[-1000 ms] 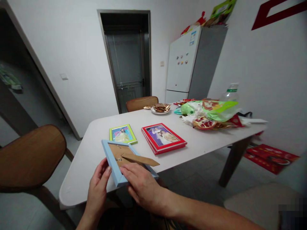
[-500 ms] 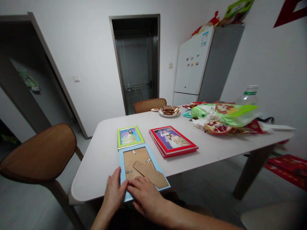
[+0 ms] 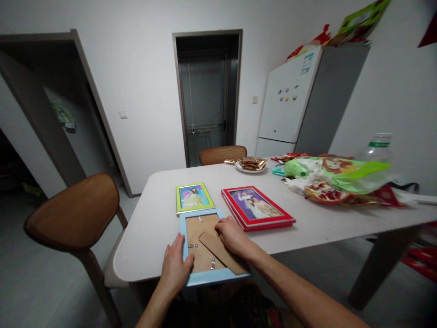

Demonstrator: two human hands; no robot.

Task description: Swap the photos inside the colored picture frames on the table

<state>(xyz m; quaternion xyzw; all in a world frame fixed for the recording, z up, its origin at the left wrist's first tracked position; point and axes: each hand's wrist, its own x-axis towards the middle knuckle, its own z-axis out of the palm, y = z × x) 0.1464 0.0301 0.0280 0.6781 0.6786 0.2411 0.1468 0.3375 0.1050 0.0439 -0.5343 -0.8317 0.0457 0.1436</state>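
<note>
A light blue picture frame (image 3: pixel 218 277) lies face down at the table's near edge. Its brown backboard (image 3: pixel 194 230) carries a cardboard stand (image 3: pixel 218 246), and small metal clips (image 3: pixel 213 263) show around its rim. My left hand (image 3: pixel 175 265) grips the frame's left side, thumb on the rim and fingers along the outer edge. At the right rim, my right hand (image 3: pixel 235 236) is closed with its fingertips pressed on a clip, which they mostly hide. Touching the far end is a lime green picture frame (image 3: pixel 194 197) with a photo facing up.
Red picture frames (image 3: pixel 257 207) are stacked to the right. Farther back are a plate of wrapped snacks (image 3: pixel 251 165), an opened pomegranate (image 3: pixel 326 192), a green plastic bag (image 3: pixel 362 175) and a clear bottle (image 3: pixel 378 148). Wooden chairs (image 3: pixel 77 212) stand at the left and far side.
My right hand has moved from the blue frame's near end up to its right rim, uncovering the near clip. My left hand stays on the left side. The whole view has shifted slightly.
</note>
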